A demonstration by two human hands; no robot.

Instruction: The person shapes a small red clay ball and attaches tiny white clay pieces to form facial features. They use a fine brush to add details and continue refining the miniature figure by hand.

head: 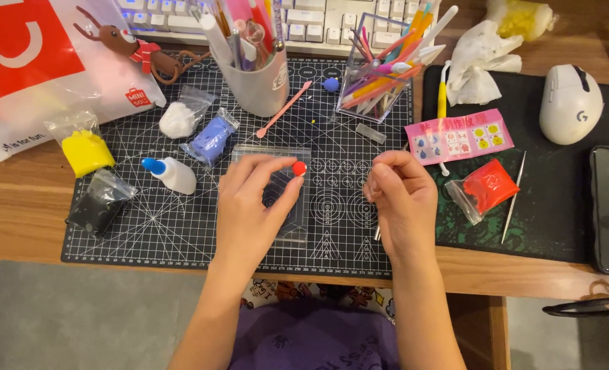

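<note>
Two hands are up over the cutting mat (pixel 181 233) as I watch from the head camera. My left hand (pixel 249 205) pinches a small red clay ball (pixel 299 168) between thumb and forefinger, holding it just above a clear acrylic block (pixel 287 199) that lies flat on the mat. My right hand (pixel 404 202) is curled shut around something thin; a metal tip shows below the palm (I cannot tell what tool it is). The hands are apart, the ball between them and nearer the left.

I judge the step in hand to be shaping this red ball, pulled from the red clay bag (pixel 489 188) resting on the black mouse pad (pixel 558 226) to the right. The next move, as I read it, calls for a light grip, so the soft ball is not dented, and a steady approach with the tool tip.
</note>
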